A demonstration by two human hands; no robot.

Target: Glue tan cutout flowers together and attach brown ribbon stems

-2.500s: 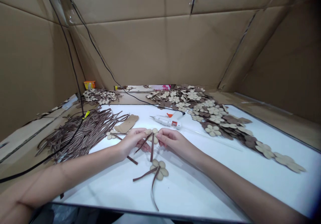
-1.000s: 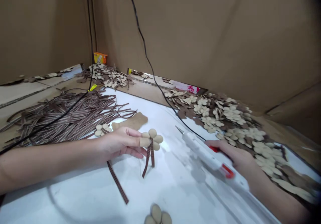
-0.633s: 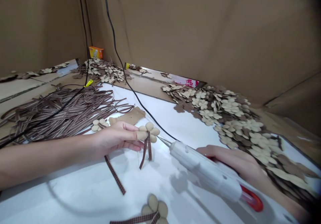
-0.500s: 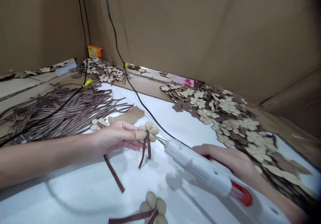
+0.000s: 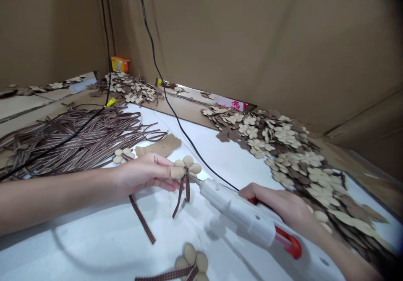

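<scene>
Ribbon pile (image 5: 72,140) far left on the counter (image 5: 94,247), nothing touching it. Left hand (image 5: 141,174): grip pinched on the flower (image 5: 188,165), thumb over one petal, holding it just above the counter with two ribbon tails (image 5: 182,190) hanging from its centre. A loose strip (image 5: 142,219) lies below the hand, and a second flower (image 5: 192,262) with ribbon sits at the bottom edge. Glue gun (image 5: 239,214) angles in from the right, nozzle at the flower's centre where the tails meet; touching or just short, can't tell. Right hand (image 5: 280,205): grip wrapped round the gun body, trigger finger not visible. My read: glue step, bead going on the ribbon/flower joint. Next move calls for a small squeeze, nozzle clear of the left thumb, flower held steady so the tails don't shift. Flower pile (image 5: 283,146) far right, near the gun hand
</scene>
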